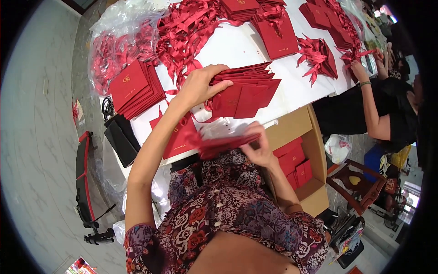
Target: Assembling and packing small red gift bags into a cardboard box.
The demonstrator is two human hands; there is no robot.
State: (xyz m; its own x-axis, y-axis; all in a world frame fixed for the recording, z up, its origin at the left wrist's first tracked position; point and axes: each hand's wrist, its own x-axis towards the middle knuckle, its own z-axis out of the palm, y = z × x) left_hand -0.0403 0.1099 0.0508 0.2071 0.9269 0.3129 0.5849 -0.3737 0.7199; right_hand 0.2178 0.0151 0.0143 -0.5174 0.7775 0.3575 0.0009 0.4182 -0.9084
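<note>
My left hand [200,86] is closed round one end of a fanned stack of red paper gift bags [248,96], held above the white table. Lower and nearer my body, my right hand [259,148] grips another flat red paper bag [226,144], which motion smears. A single red bag [179,140] lies on the table just left of it, partly under the held things. Clear plastic [223,128] shows between the two hands. Next to my left forearm is a pile of flat red bags [137,89] with gold print.
Loose red ribbons [187,32] and a plastic sack of ribbon [123,50] cover the far left. More bags [276,36] lie at the back. An open carton [317,150] with red bags stands at my right. A black case [121,139] lies left; a co-worker's arm [372,100] reaches in.
</note>
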